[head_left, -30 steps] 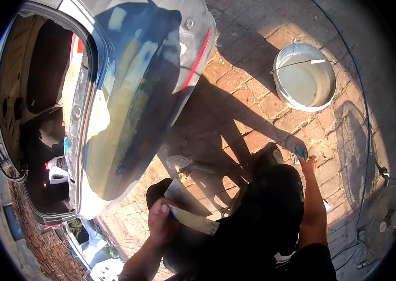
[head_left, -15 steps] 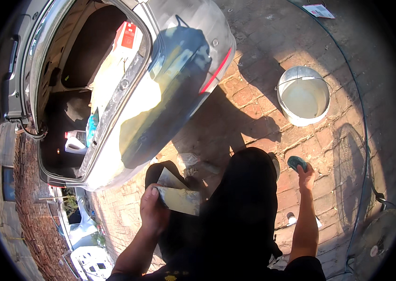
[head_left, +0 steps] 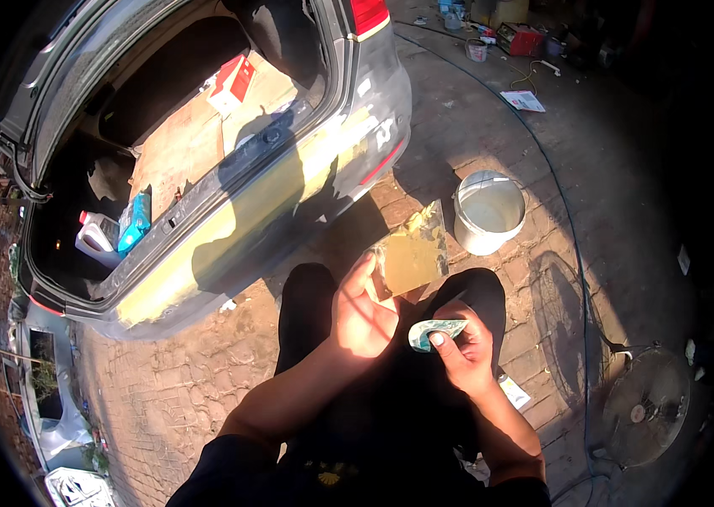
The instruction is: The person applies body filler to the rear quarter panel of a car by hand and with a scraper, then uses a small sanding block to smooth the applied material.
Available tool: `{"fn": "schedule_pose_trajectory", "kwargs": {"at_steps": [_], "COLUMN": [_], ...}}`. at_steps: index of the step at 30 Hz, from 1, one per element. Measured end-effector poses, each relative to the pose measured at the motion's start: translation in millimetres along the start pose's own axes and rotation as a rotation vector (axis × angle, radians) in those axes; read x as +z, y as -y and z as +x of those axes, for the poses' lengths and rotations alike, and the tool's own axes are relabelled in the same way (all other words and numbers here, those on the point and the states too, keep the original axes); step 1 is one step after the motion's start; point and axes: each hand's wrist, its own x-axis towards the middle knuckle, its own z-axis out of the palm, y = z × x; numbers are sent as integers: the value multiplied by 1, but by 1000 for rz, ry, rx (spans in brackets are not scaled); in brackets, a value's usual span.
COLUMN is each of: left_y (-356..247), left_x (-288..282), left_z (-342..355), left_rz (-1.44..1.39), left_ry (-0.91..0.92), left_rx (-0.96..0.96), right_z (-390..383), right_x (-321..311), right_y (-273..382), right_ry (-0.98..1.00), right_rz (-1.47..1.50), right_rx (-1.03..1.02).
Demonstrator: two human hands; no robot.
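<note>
Above my knees, my left hand (head_left: 363,317) is closed on the near-left edge of a flat, square putty plate (head_left: 412,264). Yellowish filler coats it, with a thicker lump along its far edge. Just to the right and nearer to me, my right hand (head_left: 468,348) pinches a thin, oval green pad (head_left: 433,331) with pale marbled patches, thumb on top. Pad and plate are apart. In front on the left is a car's rear bumper (head_left: 293,182), bare grey with yellow filler patches and shadows across it.
A white bucket (head_left: 470,228) with cloudy liquid stands on the brick paving beyond my right knee. The open boot holds a white jug (head_left: 98,237), a blue bag (head_left: 135,223) and a red-white box (head_left: 232,83). A hose (head_left: 572,220) curves along the right, near a round fan (head_left: 646,410).
My right hand has come in from the far right, over the paving, to my right knee with the green pad. My left hand has raised the plate forward and right. The view has shifted.
</note>
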Motion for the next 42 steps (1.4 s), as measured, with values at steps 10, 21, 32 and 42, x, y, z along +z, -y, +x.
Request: {"fn": "schedule_pose_trajectory", "kwargs": {"at_steps": [10, 21, 32, 42], "left_y": [-42, -56, -82, -119], "left_x": [2, 1, -11, -65], "left_z": [-16, -30, -11, 17], "left_rz": [704, 1067, 1072, 1283], "left_ry": [50, -73, -148, -347], "left_rx": [636, 866, 815, 932], "right_z": [-3, 106, 123, 158], "right_x": [27, 52, 80, 90], "right_y": [20, 53, 21, -5], "right_ry": [-242, -214, 97, -67], "right_rz": [237, -926, -892, -141], "right_rx": [224, -715, -632, 14]}}
